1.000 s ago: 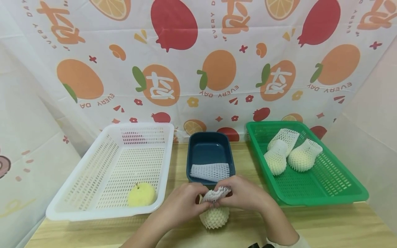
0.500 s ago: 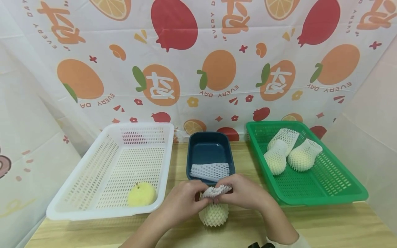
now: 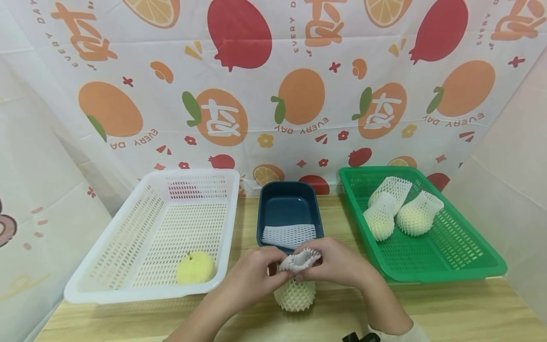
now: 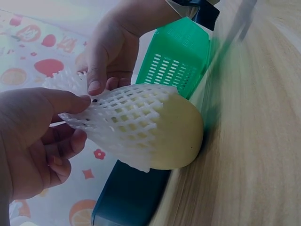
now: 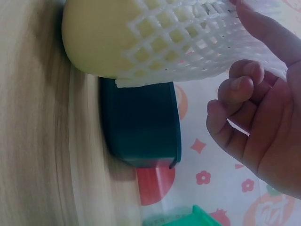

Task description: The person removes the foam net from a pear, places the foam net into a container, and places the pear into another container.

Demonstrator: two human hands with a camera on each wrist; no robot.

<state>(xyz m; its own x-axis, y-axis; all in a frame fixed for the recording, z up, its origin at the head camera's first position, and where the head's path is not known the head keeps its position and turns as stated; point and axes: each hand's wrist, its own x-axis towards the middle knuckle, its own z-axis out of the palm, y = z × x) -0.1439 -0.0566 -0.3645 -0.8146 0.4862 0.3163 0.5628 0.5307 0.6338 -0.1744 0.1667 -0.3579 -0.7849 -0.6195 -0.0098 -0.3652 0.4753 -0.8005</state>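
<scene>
A round pale yellow fruit, like a pear or apple, stands on the table in front of the blue tray, partly inside a white foam fruit net. Its lower part is bare in both wrist views. The left hand pinches the net's gathered upper end between thumb and fingers from the left. From the right, the right hand pinches the same end, its thumb on the mesh in the right wrist view. Between the hands the net's mouth gapes above the fruit.
A white basket at left holds one bare yellow fruit. Behind the hands, a dark blue tray contains a flat foam net. At right, a green basket has three netted fruits. A printed cloth hangs behind.
The net's top end, bunched between the fingers earlier, is now spread into a wider mouth. Both hands have shifted only slightly, and the baskets and tray stay put.
</scene>
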